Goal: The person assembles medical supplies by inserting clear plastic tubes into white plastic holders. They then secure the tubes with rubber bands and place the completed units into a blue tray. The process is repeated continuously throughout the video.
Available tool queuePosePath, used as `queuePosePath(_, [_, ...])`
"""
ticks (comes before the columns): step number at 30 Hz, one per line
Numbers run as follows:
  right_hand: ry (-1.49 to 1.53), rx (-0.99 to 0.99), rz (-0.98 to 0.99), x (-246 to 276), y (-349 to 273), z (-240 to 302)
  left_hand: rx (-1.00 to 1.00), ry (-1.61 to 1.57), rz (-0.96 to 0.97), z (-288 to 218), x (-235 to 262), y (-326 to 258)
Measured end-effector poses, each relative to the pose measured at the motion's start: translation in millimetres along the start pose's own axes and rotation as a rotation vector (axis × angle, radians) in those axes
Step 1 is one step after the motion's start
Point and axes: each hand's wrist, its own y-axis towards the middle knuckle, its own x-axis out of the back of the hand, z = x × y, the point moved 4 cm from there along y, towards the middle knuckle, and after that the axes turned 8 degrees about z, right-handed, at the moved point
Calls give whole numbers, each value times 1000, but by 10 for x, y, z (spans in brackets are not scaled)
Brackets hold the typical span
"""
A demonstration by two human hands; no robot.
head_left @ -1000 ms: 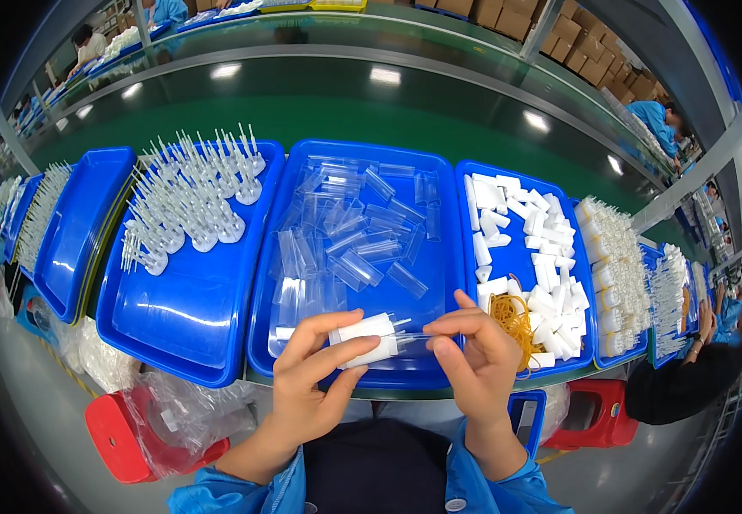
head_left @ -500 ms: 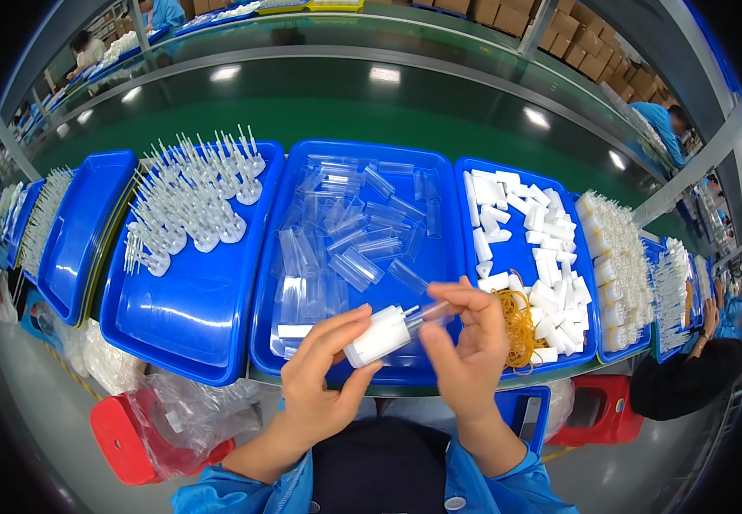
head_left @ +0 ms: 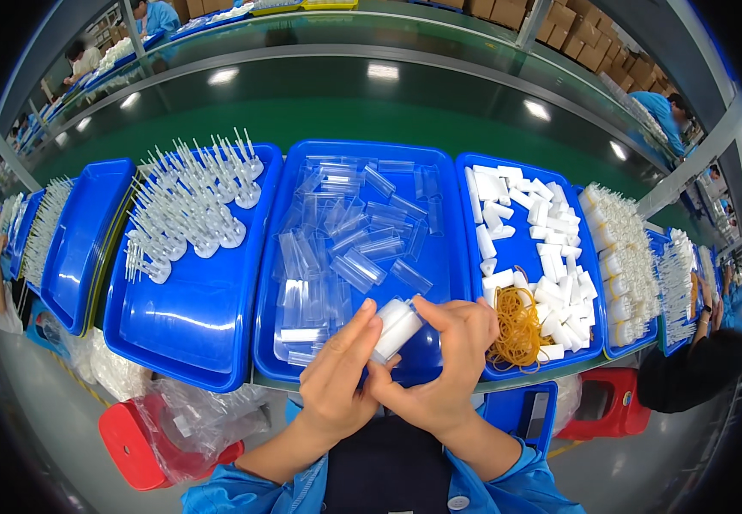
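Left hand [head_left: 337, 381] is gripping this white block bundle [head_left: 397, 331], right hand [head_left: 441, 364] is clamping it too, both kinda hovering by the blue tray [head_left: 441, 278]'s near edge.

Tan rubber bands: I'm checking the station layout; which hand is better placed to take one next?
Probably the right hand: it is nearer the rubber bands, which lie to its right. The left hand is farther off, across the white bundle that both hands touch.

Glossy blue plastic trays [head_left: 178, 319]; smooth, shiny clear plastic strips [head_left: 359, 269]; held white pieces [head_left: 397, 332], smooth and matt; a crinkled, shiny plastic bag [head_left: 202, 421]; smooth red plastic stool [head_left: 127, 439].
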Motion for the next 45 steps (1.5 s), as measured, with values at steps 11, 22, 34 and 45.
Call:
queuePosePath(11, [-82, -28, 402, -207, 173, -420, 383, -503, -149, 335, 441, 32])
queuePosePath(22, [853, -205, 231, 108, 14, -499, 220, -612, -41, 246, 363, -51])
queuePosePath(34, [1145, -216, 23, 226, -48, -670, 228, -661, 109, 140, 253, -15])
queuePosePath(45, [930, -171, 85, 332, 4, -546, 255, -746, 128, 163, 191, -52])
